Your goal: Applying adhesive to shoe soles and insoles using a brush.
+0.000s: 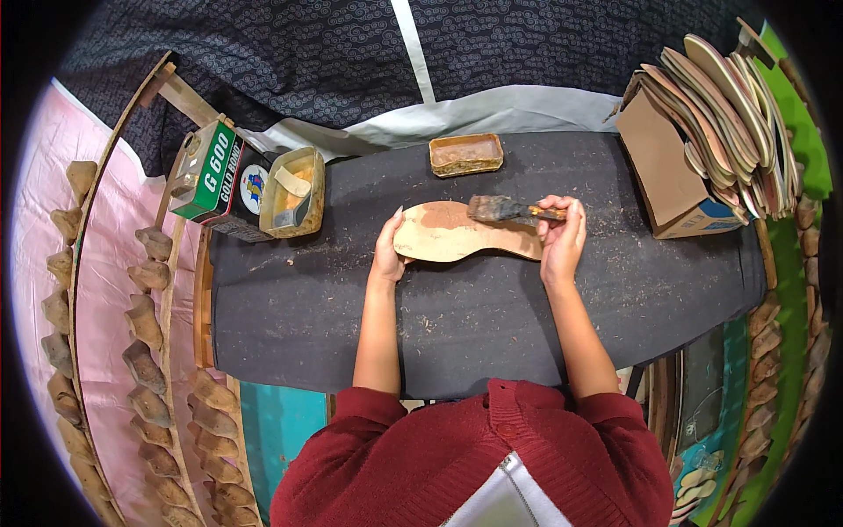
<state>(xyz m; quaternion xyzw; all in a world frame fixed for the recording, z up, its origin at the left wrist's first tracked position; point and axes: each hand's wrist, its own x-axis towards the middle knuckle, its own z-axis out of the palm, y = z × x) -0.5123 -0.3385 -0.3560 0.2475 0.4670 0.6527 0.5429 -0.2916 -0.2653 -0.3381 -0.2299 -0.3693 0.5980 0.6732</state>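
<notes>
My left hand [389,250] grips the left end of a tan, sole-shaped shoe insole [439,242], thumb on top and fingers beneath. In my right hand [564,239] is the handle of a paintbrush [499,209] with dark, caked bristles. The bristles lie at the insole's upper edge, near its middle. A darker, wet-looking patch covers the insole's upper left part, beside the brush. My right hand is also by the insole's right end; whether its lower fingers touch it, I cannot tell.
A shallow tub [465,156] stands at the table's back. To the left are a green and black metal can [219,180] and a plastic container [292,220] holding a scraper-like tool. On the right, a cardboard box [672,176] is packed with insoles. Scraps dot the dark tabletop [307,325]. Wooden shoe lasts [145,364] line racks.
</notes>
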